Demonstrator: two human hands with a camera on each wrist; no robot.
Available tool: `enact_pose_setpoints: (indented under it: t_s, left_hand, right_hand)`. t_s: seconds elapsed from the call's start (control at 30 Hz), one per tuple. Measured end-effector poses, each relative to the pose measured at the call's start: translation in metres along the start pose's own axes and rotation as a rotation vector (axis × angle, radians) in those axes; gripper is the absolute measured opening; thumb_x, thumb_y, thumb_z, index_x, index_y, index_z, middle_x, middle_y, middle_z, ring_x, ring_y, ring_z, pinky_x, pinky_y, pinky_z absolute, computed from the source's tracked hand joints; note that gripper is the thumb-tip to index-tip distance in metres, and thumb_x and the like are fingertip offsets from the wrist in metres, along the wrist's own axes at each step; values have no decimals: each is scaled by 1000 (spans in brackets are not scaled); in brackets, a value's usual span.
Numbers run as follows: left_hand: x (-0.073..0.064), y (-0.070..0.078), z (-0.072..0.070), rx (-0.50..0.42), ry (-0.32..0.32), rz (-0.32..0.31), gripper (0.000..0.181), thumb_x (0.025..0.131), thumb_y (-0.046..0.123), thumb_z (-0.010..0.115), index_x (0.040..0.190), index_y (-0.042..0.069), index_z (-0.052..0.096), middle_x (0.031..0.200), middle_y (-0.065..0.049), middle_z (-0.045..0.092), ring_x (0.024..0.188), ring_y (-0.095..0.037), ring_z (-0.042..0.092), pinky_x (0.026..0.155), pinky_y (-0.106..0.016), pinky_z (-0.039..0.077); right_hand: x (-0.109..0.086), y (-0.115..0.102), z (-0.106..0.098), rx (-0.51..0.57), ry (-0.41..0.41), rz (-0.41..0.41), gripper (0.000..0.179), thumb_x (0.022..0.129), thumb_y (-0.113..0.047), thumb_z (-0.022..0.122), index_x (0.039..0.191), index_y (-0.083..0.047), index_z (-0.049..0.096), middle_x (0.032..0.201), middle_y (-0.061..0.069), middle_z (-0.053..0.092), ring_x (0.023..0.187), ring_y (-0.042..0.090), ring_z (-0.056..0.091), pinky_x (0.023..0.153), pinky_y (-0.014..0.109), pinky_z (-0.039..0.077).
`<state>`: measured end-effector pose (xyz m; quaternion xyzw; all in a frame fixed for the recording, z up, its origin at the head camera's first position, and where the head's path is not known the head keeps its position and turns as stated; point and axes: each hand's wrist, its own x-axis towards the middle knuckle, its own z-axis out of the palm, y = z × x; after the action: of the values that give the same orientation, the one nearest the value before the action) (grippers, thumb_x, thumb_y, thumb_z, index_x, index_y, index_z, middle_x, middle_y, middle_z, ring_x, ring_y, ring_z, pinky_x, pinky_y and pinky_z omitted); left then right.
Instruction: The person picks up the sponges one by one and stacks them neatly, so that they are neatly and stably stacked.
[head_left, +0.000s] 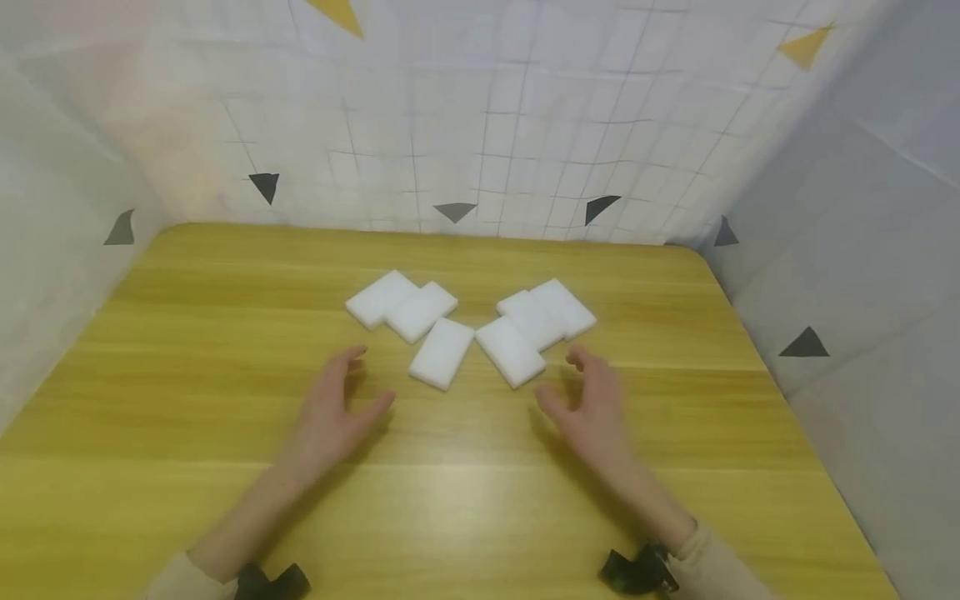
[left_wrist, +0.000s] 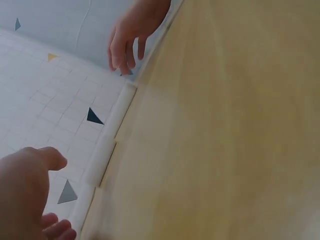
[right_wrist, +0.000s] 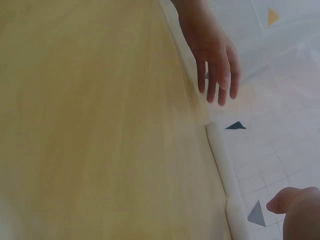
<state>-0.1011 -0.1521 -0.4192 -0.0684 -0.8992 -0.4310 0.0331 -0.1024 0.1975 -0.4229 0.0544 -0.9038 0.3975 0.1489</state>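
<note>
Three flat white sponge-like blocks lie in a fanned row at left: a far one (head_left: 380,297), a middle one (head_left: 422,312) and a near one (head_left: 442,353). Three more mirror them at right: far (head_left: 562,307), middle (head_left: 532,321) and near (head_left: 511,351). Some in each group overlap. My left hand (head_left: 330,417) is just left of the near left block, fingers loosely bent, thumb apart, holding nothing. On the other side my right hand (head_left: 596,412) stays beside the near right block, thumb and fingers spread, also holding nothing. Both wrist views show block edges (left_wrist: 102,157) low on the tabletop.
The blocks lie on a yellow wood-grain table (head_left: 465,500) with rounded far corners. White sheeting (head_left: 450,108) with grid lines and triangles rises behind it, and pale walls (head_left: 885,275) flank both sides. Dark straps (head_left: 637,571) sit at my wrists, below beige sleeves.
</note>
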Motion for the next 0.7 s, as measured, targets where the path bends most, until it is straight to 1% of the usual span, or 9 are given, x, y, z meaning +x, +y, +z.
enact_pose_setpoints:
  t_s: [0.1, 0.2, 0.27, 0.37, 0.43, 0.5, 0.57, 0.7]
  left_hand:
    - [0, 0, 7, -160, 27, -6, 70, 88, 31, 77, 144, 7, 44, 139, -18, 55, 127, -36, 55, 109, -52, 45]
    - [2, -1, 14, -287, 42, -1, 65, 86, 24, 80, 140, 6, 47, 135, -18, 58, 124, -34, 57, 109, -47, 47]
    - [4, -1, 19, -358, 44, -3, 63, 86, 20, 80, 138, 5, 48, 135, -17, 58, 124, -33, 58, 108, -42, 48]
    - [7, -1, 26, -439, 47, -15, 61, 86, 16, 80, 137, 3, 49, 136, -17, 58, 124, -32, 58, 109, -38, 47]
    - [9, 0, 30, -462, 51, -26, 60, 86, 16, 79, 137, 4, 48, 136, -16, 57, 125, -31, 58, 109, -37, 47]
    - [10, 1, 33, -468, 56, -31, 60, 87, 16, 79, 137, 3, 48, 138, -17, 56, 125, -32, 57, 110, -39, 46]
    - [11, 2, 36, -459, 62, -41, 59, 87, 17, 78, 136, 4, 48, 137, -16, 56, 124, -31, 58, 110, -40, 47]
    - [9, 4, 41, -408, 57, -26, 57, 87, 18, 78, 135, 5, 50, 133, -15, 58, 121, -30, 60, 108, -41, 48]
  right_hand:
    - [0, -2, 9, 32, -7, 29, 65, 83, -26, 78, 133, 3, 48, 125, 21, 55, 118, 37, 45, 100, 49, 37]
    - [3, -4, 15, 43, -13, 58, 67, 83, -27, 79, 133, 4, 48, 125, 21, 54, 119, 36, 44, 102, 48, 37]
    - [5, -4, 19, 42, -20, 84, 68, 82, -28, 79, 133, 3, 47, 124, 20, 54, 119, 35, 44, 102, 47, 38]
    - [7, -7, 24, 40, -22, 114, 68, 81, -28, 81, 132, 3, 48, 122, 20, 54, 116, 34, 45, 102, 45, 38]
    - [9, -8, 29, 28, -12, 119, 68, 79, -29, 83, 129, 3, 49, 119, 19, 54, 112, 33, 45, 99, 44, 38]
    - [10, -8, 32, 11, 8, 103, 68, 77, -30, 84, 126, 3, 51, 114, 19, 54, 106, 32, 45, 95, 42, 37]
    - [11, -6, 36, -10, 32, 70, 66, 76, -30, 85, 122, 3, 52, 109, 18, 54, 101, 31, 44, 91, 41, 36]
    - [9, 1, 38, -37, 77, -19, 65, 74, -30, 85, 119, 4, 54, 105, 19, 55, 97, 31, 45, 88, 40, 36]
